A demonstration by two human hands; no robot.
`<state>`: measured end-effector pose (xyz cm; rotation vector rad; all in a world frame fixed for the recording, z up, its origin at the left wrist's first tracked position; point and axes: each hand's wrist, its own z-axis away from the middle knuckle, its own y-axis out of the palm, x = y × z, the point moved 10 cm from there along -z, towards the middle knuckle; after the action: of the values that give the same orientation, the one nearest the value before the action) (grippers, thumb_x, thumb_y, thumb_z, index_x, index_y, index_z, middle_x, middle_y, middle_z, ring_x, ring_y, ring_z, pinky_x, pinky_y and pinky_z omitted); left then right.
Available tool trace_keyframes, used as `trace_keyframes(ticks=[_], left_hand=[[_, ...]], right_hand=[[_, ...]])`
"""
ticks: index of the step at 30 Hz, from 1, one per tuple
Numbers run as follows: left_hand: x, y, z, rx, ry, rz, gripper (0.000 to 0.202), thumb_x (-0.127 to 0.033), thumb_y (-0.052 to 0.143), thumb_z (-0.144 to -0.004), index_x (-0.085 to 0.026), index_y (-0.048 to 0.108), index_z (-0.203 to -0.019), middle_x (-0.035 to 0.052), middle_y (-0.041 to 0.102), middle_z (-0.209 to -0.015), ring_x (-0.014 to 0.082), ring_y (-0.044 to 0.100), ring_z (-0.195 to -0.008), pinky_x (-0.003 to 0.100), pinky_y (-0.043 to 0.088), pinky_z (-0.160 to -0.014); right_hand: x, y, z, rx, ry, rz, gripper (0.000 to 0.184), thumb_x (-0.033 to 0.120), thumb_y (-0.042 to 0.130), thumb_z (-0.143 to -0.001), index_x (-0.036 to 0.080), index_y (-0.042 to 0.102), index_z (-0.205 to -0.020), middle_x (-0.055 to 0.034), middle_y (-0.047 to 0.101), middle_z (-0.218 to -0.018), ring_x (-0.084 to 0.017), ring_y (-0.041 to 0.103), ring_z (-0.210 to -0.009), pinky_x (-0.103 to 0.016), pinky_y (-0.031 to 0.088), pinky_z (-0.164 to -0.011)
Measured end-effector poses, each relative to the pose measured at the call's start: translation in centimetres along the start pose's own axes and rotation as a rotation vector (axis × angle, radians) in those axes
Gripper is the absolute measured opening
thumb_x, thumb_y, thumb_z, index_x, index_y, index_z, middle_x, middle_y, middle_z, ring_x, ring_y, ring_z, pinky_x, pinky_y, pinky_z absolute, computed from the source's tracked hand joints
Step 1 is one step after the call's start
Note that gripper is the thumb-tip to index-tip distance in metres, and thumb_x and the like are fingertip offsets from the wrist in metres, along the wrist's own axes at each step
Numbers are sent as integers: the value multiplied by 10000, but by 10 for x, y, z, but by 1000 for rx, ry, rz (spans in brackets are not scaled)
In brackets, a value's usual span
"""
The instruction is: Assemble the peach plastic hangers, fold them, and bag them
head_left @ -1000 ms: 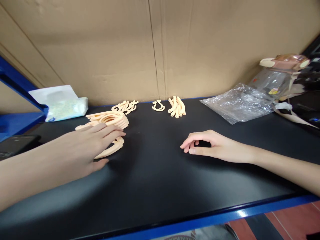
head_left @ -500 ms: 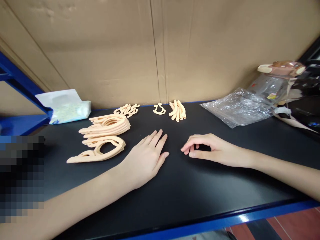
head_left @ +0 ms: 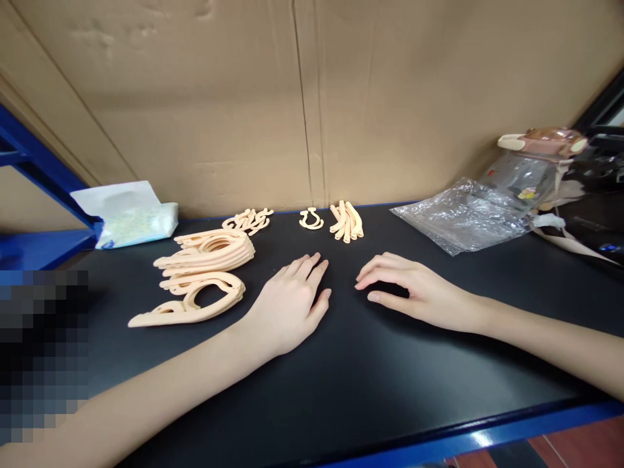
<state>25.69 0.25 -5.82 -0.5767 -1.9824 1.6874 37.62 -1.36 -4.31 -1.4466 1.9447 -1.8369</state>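
Observation:
My left hand (head_left: 287, 299) lies palm down over the black table (head_left: 322, 403), its fingers stretched out and nothing in it. To its left are stacked beige plastic hanger pieces (head_left: 205, 250) with round openings. My right hand (head_left: 414, 286) hovers low at the middle right, thumb and fingers apart and empty. Behind the hands, small beige hooks (head_left: 247, 221) lie in a heap. Farther right sit a couple of curved hook pieces (head_left: 312, 220) and a bundle of beige arm pieces (head_left: 347, 222).
A crinkled clear plastic bag (head_left: 463, 218) lies at the back right, beside a transparent bottle (head_left: 524, 172) with a strap. At the back left is a pack of wipes (head_left: 139, 221). A cardboard wall (head_left: 219, 117) closes off the rear, and a blue edge (head_left: 478, 435) runs along the front.
The fingers of my right hand have spread farther from the thumb. My left hand has hardly moved. The whole view has shifted slightly.

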Motion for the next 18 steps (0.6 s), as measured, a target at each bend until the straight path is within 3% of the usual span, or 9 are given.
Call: trace_keyframes(ticks=[4, 8, 13, 18], left_hand=[[-1, -8, -4, -47, 58, -54, 418, -239, 342, -975, -86, 532, -1314, 139, 592, -1289, 268, 582, -1120, 412, 478, -945], [-3, -10, -13, -48, 76, -177, 375, -170, 326, -968, -90, 575, -1237, 130, 638, -1119, 238, 616, -941, 377, 483, -826], [2, -6, -23, -15, 9, -332, 374, -189, 324, -976, -77, 600, -1200, 157, 639, -1095, 264, 610, -946, 378, 451, -825], [33, -14, -40, 18, -117, -439, 355, -159, 356, -942, -22, 655, -1078, 234, 636, -1092, 346, 538, -1100, 441, 349, -971]], right_hand=[[-4, -1, 0, -25, 8, 100, 242, 351, 491, -945, 256, 655, -1096, -51, 610, -1251, -207, 546, -1178, -421, 397, -1045], [-7, 4, 1, 14, 33, 140, 259, 371, 485, -947, 263, 647, -1119, -49, 581, -1323, -223, 529, -1222, -476, 341, -1092], [-7, 6, 2, 40, 34, 119, 280, 377, 475, -950, 253, 643, -1136, -61, 571, -1331, -223, 513, -1240, -456, 374, -1069], [-6, 8, 3, 61, 20, 143, 294, 384, 464, -958, 236, 627, -1152, -73, 555, -1343, -219, 503, -1247, -462, 349, -1089]])
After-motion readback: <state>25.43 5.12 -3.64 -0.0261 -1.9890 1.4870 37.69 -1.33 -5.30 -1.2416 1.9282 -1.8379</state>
